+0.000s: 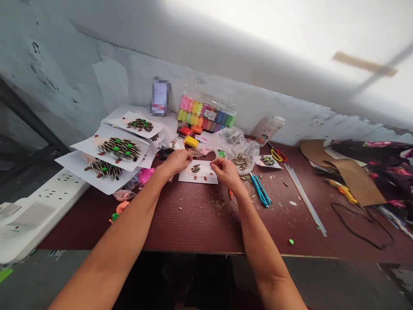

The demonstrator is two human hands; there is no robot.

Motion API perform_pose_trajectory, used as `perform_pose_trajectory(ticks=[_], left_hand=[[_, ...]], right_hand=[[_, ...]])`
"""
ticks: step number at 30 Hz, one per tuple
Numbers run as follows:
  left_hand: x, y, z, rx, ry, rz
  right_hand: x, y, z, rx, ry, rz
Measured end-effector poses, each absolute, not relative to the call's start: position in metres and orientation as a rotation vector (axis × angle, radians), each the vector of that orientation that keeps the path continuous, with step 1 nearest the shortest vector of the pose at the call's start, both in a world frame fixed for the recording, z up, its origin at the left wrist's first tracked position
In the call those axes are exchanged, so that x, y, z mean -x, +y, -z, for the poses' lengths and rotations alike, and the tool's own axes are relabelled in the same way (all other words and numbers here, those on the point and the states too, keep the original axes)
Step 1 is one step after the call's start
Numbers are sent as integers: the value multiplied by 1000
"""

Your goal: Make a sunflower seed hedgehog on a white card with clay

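Note:
A small white paper card [205, 177] lies on the dark red table. It carries a pale hedgehog-like shape with brown dabs on its edge and a patch of striped sunflower seeds [195, 168]. My left hand [178, 162] is at the card's upper left corner, fingers curled together. Over the right edge hovers or rests my right hand [226, 172], thumb and fingertips pinched. Whatever either hand holds is too small or hidden to make out. Just beyond my right hand, a clear plastic bag [230, 140] lies with a heap of sunflower seeds [240, 162].
Left, finished-looking seed hedgehog sheets [118, 148] are stacked beside a white power strip [48, 206]. Coloured clay packs [206, 114] lean on the wall. Rightward lie a blue-handled cutting tool [260, 189], scissors [278, 155], glue sticks [306, 200] and a yellow glue gun [343, 190] with its cord.

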State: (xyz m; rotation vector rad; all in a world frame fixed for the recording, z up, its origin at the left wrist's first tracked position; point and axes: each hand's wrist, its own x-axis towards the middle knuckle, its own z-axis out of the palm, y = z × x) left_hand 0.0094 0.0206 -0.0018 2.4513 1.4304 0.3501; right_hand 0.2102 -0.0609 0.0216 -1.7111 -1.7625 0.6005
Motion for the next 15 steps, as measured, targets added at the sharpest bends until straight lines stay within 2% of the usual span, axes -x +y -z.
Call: perform_pose_trajectory(ticks=[3, 6, 9, 15], left_hand=[[-10, 19, 0, -2453, 1431, -344], [-10, 19, 0, -2458, 1421, -347], [-9, 19, 0, -2461, 1407, -353], [-10, 19, 0, -2467, 1420, -353]], right_hand=[[-208, -59, -19, 1574, -1706, -885], [-203, -59, -14, 1469, -1695, -985], [-195, -62, -10, 1424, -1717, -937], [-179, -70, -9, 1439, -1871, -580]])
